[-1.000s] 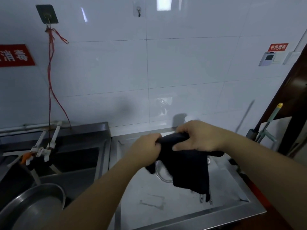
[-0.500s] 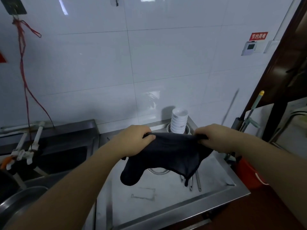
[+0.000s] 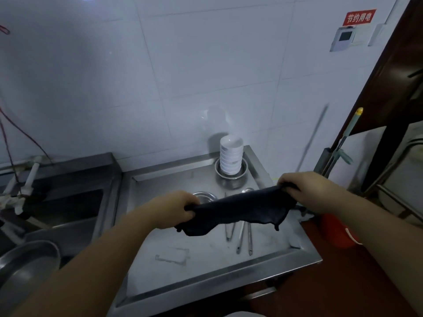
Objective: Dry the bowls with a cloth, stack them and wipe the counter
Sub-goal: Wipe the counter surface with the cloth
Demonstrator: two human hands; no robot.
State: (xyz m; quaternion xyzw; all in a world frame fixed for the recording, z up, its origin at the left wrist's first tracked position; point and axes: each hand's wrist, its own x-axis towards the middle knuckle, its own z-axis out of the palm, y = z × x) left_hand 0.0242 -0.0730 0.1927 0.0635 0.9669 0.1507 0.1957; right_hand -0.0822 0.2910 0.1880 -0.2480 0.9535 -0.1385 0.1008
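Left hand: gripping the left end of the dark cloth, fingers curling tightly round the bunched fabric. Right hand: pinching the right end of the same cloth, fingers folding over its upper edge. Cloth stretching between both hands, hanging in the air above the steel desk and touching nothing else that can be seen; lower edge sagging in uneven folds.

Stack of white bowls standing upright in a steel bowl at the rear right corner of the desk, beyond the cloth and well apart from it. Another steel bowl sitting on the desk just behind the left hand, partly hidden by it. Metal tongs and two long-handled utensils lying on the desk beneath the cloth, handles pointing toward the near edge.

Sink basin lying left of the desk; round steel pan showing at the sink's near left. Red sign hanging on the tiled wall high above and right of the desk, reading 节约用电 in white characters. Small wall controller sitting just below the sign; its display too small to read.
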